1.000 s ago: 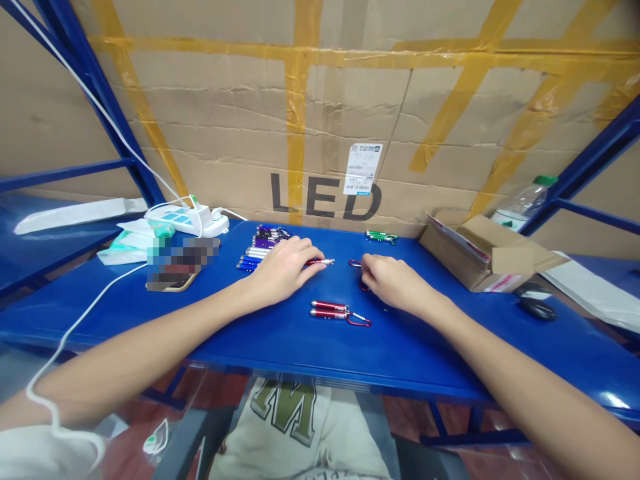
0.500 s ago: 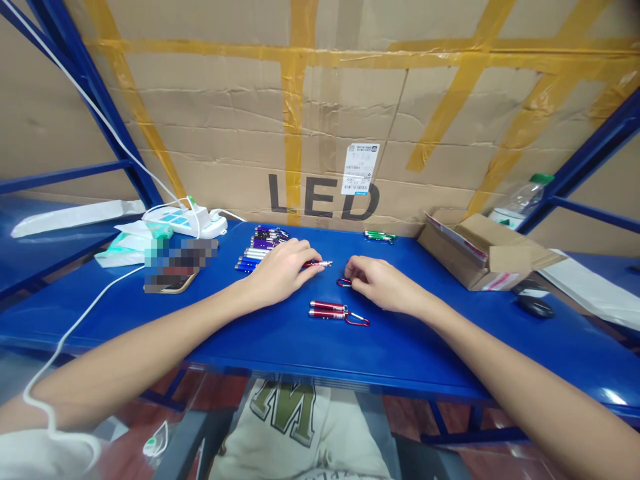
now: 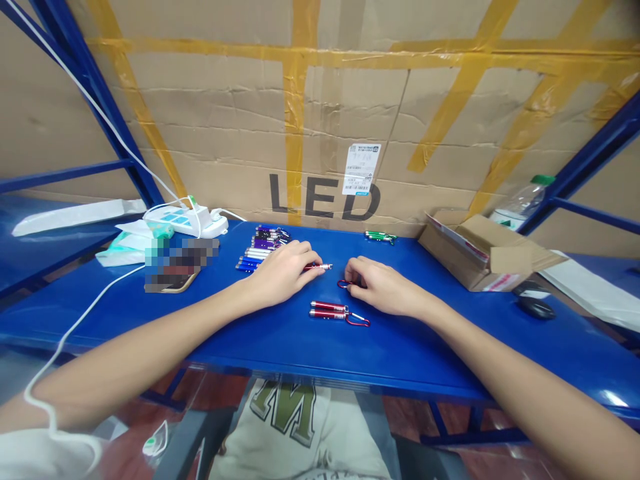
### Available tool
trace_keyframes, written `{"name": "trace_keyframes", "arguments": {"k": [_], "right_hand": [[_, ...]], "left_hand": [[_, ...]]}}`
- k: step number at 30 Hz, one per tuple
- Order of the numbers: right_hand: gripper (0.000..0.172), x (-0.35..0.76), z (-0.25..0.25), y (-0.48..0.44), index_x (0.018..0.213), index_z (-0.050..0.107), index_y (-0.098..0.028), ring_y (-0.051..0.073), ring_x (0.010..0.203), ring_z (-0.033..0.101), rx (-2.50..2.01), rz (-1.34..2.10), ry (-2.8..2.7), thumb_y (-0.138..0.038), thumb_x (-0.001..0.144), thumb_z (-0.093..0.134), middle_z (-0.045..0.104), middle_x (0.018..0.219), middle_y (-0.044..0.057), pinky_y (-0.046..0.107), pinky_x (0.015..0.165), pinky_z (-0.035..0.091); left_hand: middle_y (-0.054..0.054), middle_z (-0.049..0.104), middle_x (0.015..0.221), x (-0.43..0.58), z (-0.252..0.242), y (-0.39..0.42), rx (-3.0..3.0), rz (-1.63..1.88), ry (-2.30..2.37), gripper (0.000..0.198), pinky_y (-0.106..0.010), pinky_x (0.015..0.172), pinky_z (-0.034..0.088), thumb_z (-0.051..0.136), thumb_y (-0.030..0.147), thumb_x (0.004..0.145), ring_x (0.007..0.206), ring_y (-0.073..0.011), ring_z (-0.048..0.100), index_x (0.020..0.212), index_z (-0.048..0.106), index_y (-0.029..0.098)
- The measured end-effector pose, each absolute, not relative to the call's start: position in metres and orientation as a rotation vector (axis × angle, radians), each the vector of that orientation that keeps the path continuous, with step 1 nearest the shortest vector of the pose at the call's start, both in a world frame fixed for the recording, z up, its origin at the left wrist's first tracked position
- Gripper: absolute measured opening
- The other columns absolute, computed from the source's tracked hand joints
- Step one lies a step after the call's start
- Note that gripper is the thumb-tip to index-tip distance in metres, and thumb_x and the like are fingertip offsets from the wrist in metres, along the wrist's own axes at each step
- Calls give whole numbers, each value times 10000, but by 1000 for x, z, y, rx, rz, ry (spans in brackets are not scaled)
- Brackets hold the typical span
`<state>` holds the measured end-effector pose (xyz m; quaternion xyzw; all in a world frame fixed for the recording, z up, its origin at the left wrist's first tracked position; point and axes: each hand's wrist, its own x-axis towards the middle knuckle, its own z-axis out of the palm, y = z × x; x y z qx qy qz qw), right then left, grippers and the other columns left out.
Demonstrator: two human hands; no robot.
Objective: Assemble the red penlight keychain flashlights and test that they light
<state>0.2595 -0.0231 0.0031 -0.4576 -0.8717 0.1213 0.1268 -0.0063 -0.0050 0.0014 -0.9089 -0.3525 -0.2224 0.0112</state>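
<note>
Your L hand (image 3: 287,273) has a red penlight (image 3: 316,267) pinched btwn thumb & index, silver end poking out twd the R; the rest of it is hidden under your fingers. Your R hand (image 3: 377,283) is just across a small gap, fingers curled, thumb & fingertips closed on a red clip (image 3: 339,284); only its loop shows, so can't tell what else is in there.

Just below, btwn your hands, a pair of red penlights (image 3: 327,314) lies flat on the blue table (image 3: 280,347), w/ a red carabiner at their R end. Beside your L hand, partly covered by it, are blue penlights (image 3: 247,263), silver ones (image 3: 256,253), then purple & black further back. Green penlights (image 3: 381,237) lie nr the back edge.

Further out L: phone (image 3: 183,283), partly pixelated, tissue pack (image 3: 117,248), white power strip (image 3: 173,220). Further R: cardboard box (image 3: 510,261), flaps up, w/ a black mouse (image 3: 536,307) nr its front. Behind it all, a taped cardboard panel (image 3: 225,133) marked "LED".
</note>
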Motion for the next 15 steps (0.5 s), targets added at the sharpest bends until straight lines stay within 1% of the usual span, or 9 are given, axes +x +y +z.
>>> {"name": "trace_keyframes", "arguments": {"k": [6, 10, 12, 15], "right_hand": [[96, 262, 4, -23, 918, 566, -216, 228, 931, 605, -1267, 379, -2609, -185, 1010, 561, 624, 1019, 71, 356, 861, 477], [126, 262, 2, -23, 918, 542, -219, 248, 944, 600, -1241, 297, -2641, -219, 1044, 536, 634, 1007, 87, 374, 885, 479], [140, 262, 1, -23, 916, 532, -223, 252, 936, 604, -1247, 266, -2622, -227, 1055, 519, 649, 996, 91, 376, 879, 479], [162, 260, 0, -24, 917, 524, -230, 241, 897, 629, -1279, 285, -2550, -242, 1076, 492, 683, 993, 92, 359, 831, 480]], "left_hand": [[-91, 686, 1073, -6, 1, -5, -2853, -679, -1102, 340, -409, 943, 493, 515, 416, 1129, 1025, -260, 626, 1144, 751, 172], [-92, 683, 1084, -6, 1, -6, -2894, -665, -1072, 365, -409, 954, 500, 488, 426, 1137, 1036, -255, 630, 1148, 751, 173], [-94, 680, 1083, -5, 1, -7, -2906, -662, -1064, 368, -412, 958, 501, 484, 427, 1137, 1036, -256, 632, 1147, 749, 172], [-92, 676, 1083, -6, 0, -7, -2906, -667, -1064, 358, -411, 955, 499, 486, 424, 1136, 1032, -256, 631, 1145, 742, 174]]}}
